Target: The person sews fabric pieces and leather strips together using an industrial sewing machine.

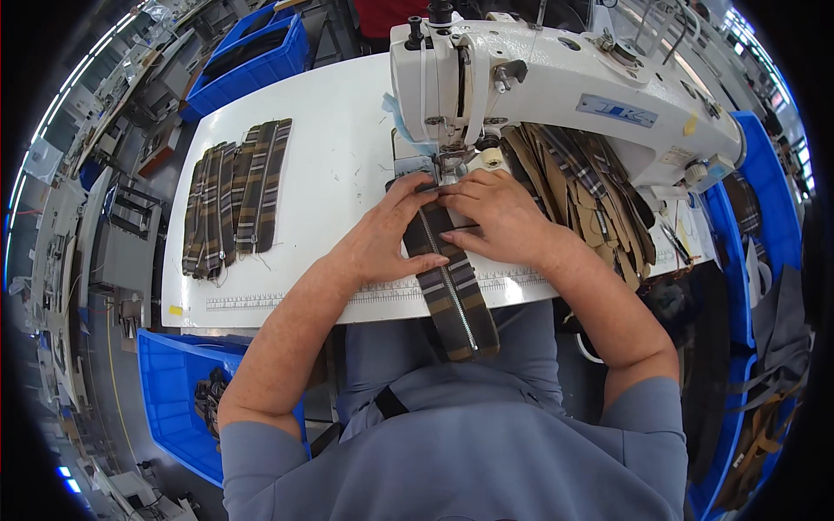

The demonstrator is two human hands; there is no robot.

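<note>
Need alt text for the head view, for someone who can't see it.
The person's left hand and right hand touch a plaid zippered fabric strip at a white sewing machine; similar strips lie on the white tabletop at left.

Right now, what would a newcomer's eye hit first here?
The big white sewing machine across the upper right. Then, at the centre below its needle area, the left hand and right hand on a zippered plaid strip whose near end hangs past the table's front edge. Similar strips lie together at the tabletop's left.
</note>
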